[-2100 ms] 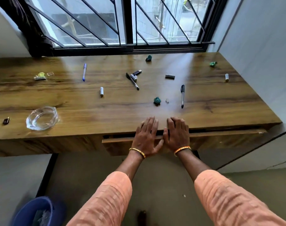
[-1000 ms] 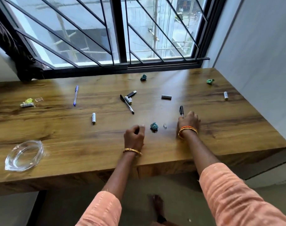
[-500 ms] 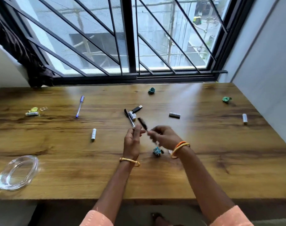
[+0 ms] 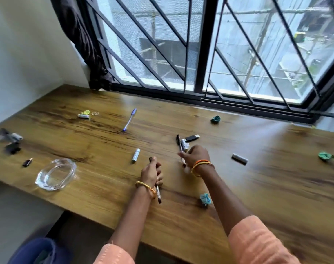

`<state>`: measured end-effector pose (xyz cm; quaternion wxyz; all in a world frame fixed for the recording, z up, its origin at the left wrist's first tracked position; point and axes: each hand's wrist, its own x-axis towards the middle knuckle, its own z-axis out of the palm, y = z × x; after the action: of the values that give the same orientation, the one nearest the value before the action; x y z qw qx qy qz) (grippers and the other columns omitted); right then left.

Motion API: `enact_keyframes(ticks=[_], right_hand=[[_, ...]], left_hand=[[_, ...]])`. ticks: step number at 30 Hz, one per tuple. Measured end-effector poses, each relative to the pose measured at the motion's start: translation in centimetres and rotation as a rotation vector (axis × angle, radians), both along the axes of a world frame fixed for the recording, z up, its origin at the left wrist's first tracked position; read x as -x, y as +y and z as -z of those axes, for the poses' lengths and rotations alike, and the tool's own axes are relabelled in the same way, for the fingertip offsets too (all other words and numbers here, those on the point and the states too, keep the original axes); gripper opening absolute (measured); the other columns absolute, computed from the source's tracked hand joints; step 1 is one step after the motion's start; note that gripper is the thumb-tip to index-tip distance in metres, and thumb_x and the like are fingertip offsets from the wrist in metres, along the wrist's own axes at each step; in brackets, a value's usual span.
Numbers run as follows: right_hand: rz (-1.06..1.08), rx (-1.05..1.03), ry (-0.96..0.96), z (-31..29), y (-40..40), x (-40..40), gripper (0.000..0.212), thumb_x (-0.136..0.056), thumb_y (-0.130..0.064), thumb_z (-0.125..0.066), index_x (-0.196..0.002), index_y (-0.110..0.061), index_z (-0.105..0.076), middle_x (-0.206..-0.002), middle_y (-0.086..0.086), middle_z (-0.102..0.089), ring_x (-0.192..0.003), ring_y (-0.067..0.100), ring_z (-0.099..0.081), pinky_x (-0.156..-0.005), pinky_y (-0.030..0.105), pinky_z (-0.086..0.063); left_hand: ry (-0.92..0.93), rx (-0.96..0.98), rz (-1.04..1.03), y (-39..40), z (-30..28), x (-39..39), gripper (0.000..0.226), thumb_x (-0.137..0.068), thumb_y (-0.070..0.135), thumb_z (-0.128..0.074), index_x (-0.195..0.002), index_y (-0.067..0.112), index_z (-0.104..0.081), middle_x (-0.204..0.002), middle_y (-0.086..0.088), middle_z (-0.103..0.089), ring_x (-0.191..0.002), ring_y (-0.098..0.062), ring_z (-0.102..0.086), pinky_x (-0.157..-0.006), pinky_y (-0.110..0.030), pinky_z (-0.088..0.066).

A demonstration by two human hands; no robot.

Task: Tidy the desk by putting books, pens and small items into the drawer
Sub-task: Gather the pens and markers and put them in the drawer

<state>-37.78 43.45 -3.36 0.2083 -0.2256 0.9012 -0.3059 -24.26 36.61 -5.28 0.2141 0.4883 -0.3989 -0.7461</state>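
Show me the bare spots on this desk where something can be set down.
Free: the near right of the desk, past the right hand and below the grey stick; also the strip between the blue pen and the far crumpled wad. Crowded: around the black pen and the glass dish.
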Motion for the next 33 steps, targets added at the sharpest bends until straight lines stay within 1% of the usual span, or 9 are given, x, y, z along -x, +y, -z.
enact_keyframes(ticks=[5,11,14,16,20,23,27,30,33], right_hand=[[-0.019,-0.12,0.059,1.2,-1.4,0.2,0.037,-0.08,-0.034,-0.068,-0.102,-0.004,-0.062,-0.109,0.018,-0.064,-0.103,0.034,-0.06,-0.074,0.032,-0.045],[-0.107,-0.018,-0.087,2.0,-0.8,2.1,0.027,-0.082,-0.032,-0.066,-0.082,-0.005,-0.069,-0.077,0.012,-0.069,-0.075,0.027,-0.065,-0.068,0.031,-0.05],[-0.295,0.109,-0.296,0.8,0.1,1.6,0.022,-0.091,-0.027,-0.059,-0.078,-0.012,-0.066,-0.069,0.005,-0.062,-0.062,0.017,-0.057,-0.062,0.03,-0.048],[-0.467,0.178,-0.41,-0.3,0.4,0.7,0.017,-0.094,-0.022,-0.054,-0.08,-0.019,-0.063,-0.072,0.001,-0.06,-0.064,0.011,-0.055,-0.059,0.022,-0.047],[-0.76,0.141,-0.439,-1.5,-0.6,-1.2,0.019,-0.097,-0.019,-0.049,-0.083,-0.023,-0.062,-0.074,-0.005,-0.061,-0.069,0.006,-0.056,-0.059,0.017,-0.047],[-0.888,0.052,-0.417,-1.8,-2.3,-2.4,0.019,-0.097,-0.021,-0.048,-0.089,-0.019,-0.065,-0.077,-0.006,-0.063,-0.071,0.007,-0.058,-0.064,0.021,-0.048],[-0.9,0.005,-0.457,-2.5,-5.7,-4.2,0.019,-0.096,-0.021,-0.052,-0.082,-0.02,-0.066,-0.073,-0.007,-0.065,-0.062,0.0,-0.06,-0.058,0.017,-0.048],[-0.665,0.129,-0.45,-3.5,-9.8,-5.0,0.02,-0.095,-0.013,-0.052,-0.078,-0.013,-0.062,-0.068,-0.001,-0.06,-0.045,-0.004,-0.056,-0.043,0.011,-0.042],[-0.371,0.268,-0.376,-4.0,-15.1,-4.8,0.024,-0.093,-0.008,-0.055,-0.069,-0.013,-0.059,-0.067,0.005,-0.059,-0.039,-0.001,-0.055,-0.04,0.012,-0.043]], left_hand=[[0.084,-0.107,0.056,-0.6,-0.3,-0.2,0.036,-0.094,0.023,-0.052,-0.062,0.016,-0.037,-0.035,0.009,-0.024,-0.022,-0.004,-0.019,-0.03,-0.007,-0.014],[0.129,-0.135,0.115,-0.9,-0.5,-0.6,0.04,-0.095,0.027,-0.05,-0.059,0.018,-0.033,-0.038,0.007,-0.03,-0.026,-0.003,-0.025,-0.029,-0.01,-0.016],[0.22,-0.173,0.089,-0.6,-0.5,-0.8,0.031,-0.097,0.03,-0.047,-0.073,0.011,-0.054,-0.059,-0.001,-0.058,-0.044,-0.01,-0.054,-0.036,-0.016,-0.039],[0.343,-0.256,0.089,-0.6,-0.6,-1.0,0.027,-0.098,0.027,-0.045,-0.091,0.005,-0.06,-0.085,-0.01,-0.067,-0.07,-0.019,-0.065,-0.059,-0.026,-0.057],[0.493,-0.295,0.077,-1.4,-1.4,-2.4,0.04,-0.092,0.033,-0.047,-0.121,0.006,-0.054,-0.103,-0.007,-0.059,-0.086,-0.019,-0.066,-0.076,-0.037,-0.057],[0.565,-0.245,-0.003,-2.9,-3.0,-3.8,0.033,-0.099,0.032,-0.039,-0.11,0.008,-0.059,-0.107,-0.013,-0.069,-0.097,-0.023,-0.068,-0.075,-0.036,-0.056],[0.564,-0.194,-0.169,-5.6,-3.5,-5.9,0.032,-0.098,0.028,-0.044,-0.069,0.014,-0.048,-0.051,0.004,-0.047,-0.049,-0.011,-0.056,-0.066,-0.032,-0.054],[0.492,-0.192,-0.209,-8.3,-3.9,-7.6,0.04,-0.095,0.029,-0.047,-0.058,0.02,-0.035,-0.041,0.008,-0.028,-0.031,-0.005,-0.027,-0.038,-0.017,-0.036],[0.397,-0.156,-0.214,-11.6,-4.2,-9.3,0.044,-0.095,0.028,-0.047,-0.055,0.022,-0.028,-0.038,0.01,-0.021,-0.027,-0.005,-0.018,-0.032,-0.013,-0.017]])
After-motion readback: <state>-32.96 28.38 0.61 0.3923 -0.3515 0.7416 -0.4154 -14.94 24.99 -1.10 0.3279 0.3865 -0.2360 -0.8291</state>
